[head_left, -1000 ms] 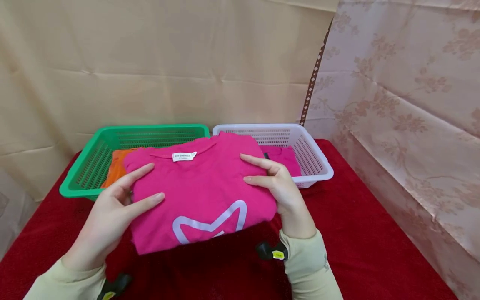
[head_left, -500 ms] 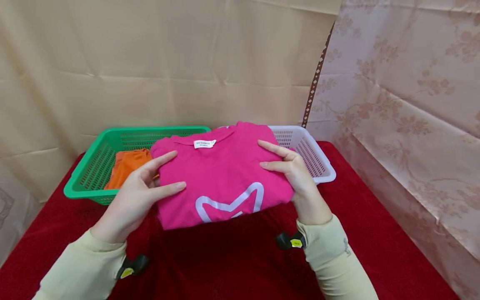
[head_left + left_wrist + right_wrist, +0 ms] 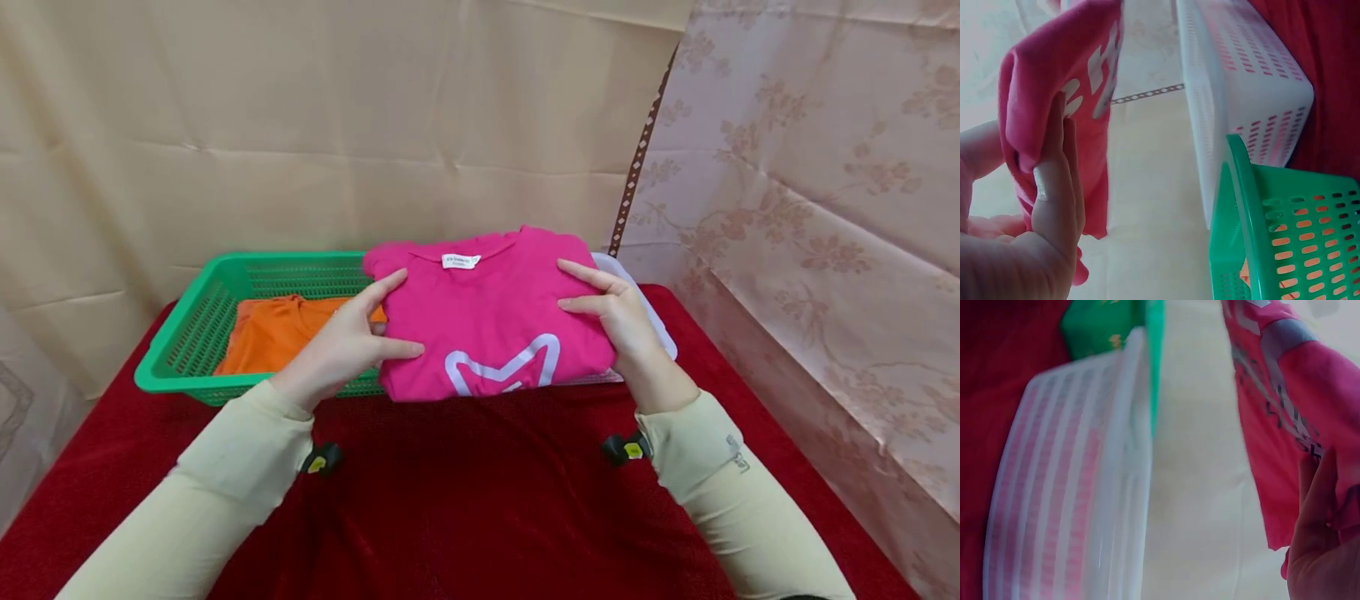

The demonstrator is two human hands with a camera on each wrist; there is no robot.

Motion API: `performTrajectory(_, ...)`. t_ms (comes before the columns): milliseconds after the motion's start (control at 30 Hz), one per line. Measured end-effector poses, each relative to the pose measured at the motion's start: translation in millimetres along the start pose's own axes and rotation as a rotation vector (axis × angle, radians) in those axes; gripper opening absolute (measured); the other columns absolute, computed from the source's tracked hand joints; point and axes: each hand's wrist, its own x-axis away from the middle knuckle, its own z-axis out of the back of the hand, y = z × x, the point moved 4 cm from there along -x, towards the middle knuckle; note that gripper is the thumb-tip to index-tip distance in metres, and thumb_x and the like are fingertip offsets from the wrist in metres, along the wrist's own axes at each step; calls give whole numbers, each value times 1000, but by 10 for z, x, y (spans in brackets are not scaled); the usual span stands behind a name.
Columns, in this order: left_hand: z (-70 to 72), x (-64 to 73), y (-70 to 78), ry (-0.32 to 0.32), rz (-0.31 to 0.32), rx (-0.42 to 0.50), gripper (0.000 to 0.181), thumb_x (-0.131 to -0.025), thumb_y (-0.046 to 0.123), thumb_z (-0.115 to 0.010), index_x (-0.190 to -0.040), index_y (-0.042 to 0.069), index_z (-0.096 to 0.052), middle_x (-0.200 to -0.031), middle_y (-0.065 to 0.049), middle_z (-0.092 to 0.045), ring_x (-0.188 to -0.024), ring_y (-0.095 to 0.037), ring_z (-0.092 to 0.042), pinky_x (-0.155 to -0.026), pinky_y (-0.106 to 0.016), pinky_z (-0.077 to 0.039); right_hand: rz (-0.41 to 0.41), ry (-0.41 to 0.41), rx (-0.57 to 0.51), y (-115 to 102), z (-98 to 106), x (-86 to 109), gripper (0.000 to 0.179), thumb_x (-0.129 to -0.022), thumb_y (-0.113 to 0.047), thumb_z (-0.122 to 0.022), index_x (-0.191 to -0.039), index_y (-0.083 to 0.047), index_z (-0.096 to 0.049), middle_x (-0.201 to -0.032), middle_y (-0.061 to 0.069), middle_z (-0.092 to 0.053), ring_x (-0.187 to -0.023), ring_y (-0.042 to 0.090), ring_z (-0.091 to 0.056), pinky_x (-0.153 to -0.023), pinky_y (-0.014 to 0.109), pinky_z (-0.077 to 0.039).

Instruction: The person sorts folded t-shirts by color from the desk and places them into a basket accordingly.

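Observation:
A folded pink T-shirt [image 3: 487, 308] with a white neck label and a pale star outline is held up in the air. My left hand [image 3: 337, 346] grips its left side, two digits over the top and other fingers beneath. On the opposite side my right hand [image 3: 618, 325] holds it the same way. In the head view the shirt covers most of the white basket [image 3: 656, 325]; the left wrist view shows it above that basket's rim, apart from it. Pink shows through the slots of the white basket [image 3: 1054, 487] in the right wrist view.
Left of the white basket stands a green basket [image 3: 176, 333] with an orange garment [image 3: 270, 333] inside. Both rest on a table with a red cloth [image 3: 465, 500]. A beige curtain [image 3: 300, 125] hangs behind, a floral one [image 3: 810, 208] at the right.
Both hands have carried the pink T-shirt rightward and forward, away from the body. More of the green basket and its orange garment now shows, less of the white basket.

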Motion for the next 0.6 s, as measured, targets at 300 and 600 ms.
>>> performTrajectory(300, -96, -433, 35, 19, 17, -50, 96, -89, 0, -67, -160, 30, -11, -156, -11, -32, -121, -33, -58, -87, -38, -59, 74, 116, 241, -112, 186, -113, 55, -88, -2, -66, -140, -15, -57, -156, 9, -39, -134, 21, -43, -78, 15, -53)
performTrajectory(600, -234, -787, 148, 68, -25, -256, 96, -86, 3, -69, -161, 22, -12, -163, -7, -22, -140, -27, -38, -107, -42, -47, 122, 190, 428, -129, 423, -294, 54, -89, -4, -65, -141, -15, -56, -157, 8, -40, -139, 18, -38, -83, 12, -48)
